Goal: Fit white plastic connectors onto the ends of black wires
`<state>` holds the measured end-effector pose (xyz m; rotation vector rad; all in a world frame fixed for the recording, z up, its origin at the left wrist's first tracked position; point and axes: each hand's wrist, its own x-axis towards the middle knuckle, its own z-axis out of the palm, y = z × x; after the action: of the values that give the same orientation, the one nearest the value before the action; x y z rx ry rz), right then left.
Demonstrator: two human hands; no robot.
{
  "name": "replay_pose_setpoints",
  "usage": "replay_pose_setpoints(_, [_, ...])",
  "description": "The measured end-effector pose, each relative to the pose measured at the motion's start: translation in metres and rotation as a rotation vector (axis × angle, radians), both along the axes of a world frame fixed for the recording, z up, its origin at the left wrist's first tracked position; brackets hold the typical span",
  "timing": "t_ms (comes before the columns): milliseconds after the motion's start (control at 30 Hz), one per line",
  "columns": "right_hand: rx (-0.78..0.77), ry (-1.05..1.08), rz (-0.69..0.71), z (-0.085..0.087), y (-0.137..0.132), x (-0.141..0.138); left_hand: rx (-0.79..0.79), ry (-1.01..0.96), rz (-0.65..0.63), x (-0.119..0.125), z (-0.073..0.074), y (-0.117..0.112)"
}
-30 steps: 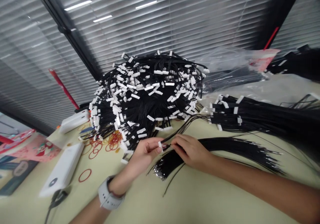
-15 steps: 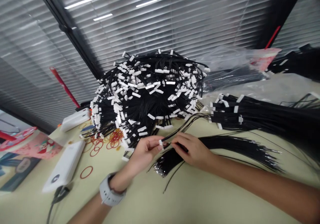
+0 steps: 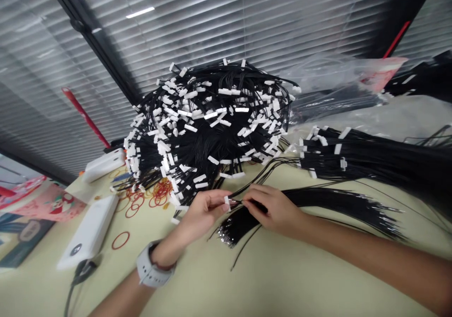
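Between thumb and fingers, my left hand [image 3: 208, 208] grips a small white connector [image 3: 227, 203] with black wires running out of it to the right. My right hand [image 3: 270, 205] pinches a thin black wire close to the connector's right side; the wire's tip is too small to make out. Under my right hand lies a bundle of loose black wires [image 3: 318, 199] with shiny metal ends. Just behind my hands rises a large heap of black cables [image 3: 208, 140] with white connectors.
To the right lies another bundle of black cables [image 3: 381, 159] with white ends, before clear plastic bags [image 3: 328, 84]. At left are red rubber bands [image 3: 121, 240], a white power bank [image 3: 88, 232] with a plugged-in cable, and a pink cup [image 3: 45, 199]. Window blinds [image 3: 197, 29] stand behind.
The camera view has shifted slightly. My right hand stays at the connector with the wire, and my left hand keeps its hold on the connector.
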<state>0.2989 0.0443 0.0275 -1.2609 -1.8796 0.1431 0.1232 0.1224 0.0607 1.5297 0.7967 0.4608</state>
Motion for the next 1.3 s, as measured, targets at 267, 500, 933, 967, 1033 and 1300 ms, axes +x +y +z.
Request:
replay_pose_setpoints(267, [0.002,-0.074,0.028,-0.001,-0.002,0.000,0.049,0.065,-0.079,-0.004,0.000,0.004])
replay_pose_setpoints(500, [-0.009,-0.135,0.017,-0.006,-0.002,0.001,0.275,0.191,-0.198,-0.007,0.001,0.001])
replay_pose_setpoints(933, [-0.018,-0.181,0.074,-0.002,-0.002,0.000,0.042,0.128,-0.123,-0.008,-0.005,0.008])
replay_pose_setpoints(967, [-0.022,-0.178,0.078,-0.003,-0.002,0.000,0.039,0.128,-0.125,-0.009,-0.006,0.009])
replay_pose_setpoints(1033, [-0.027,-0.170,0.088,-0.003,-0.002,0.000,0.044,0.126,-0.129,-0.009,-0.007,0.009])
replay_pose_setpoints(1300, [-0.039,-0.104,0.099,-0.001,-0.002,0.000,0.023,0.106,-0.199,-0.008,-0.004,0.008])
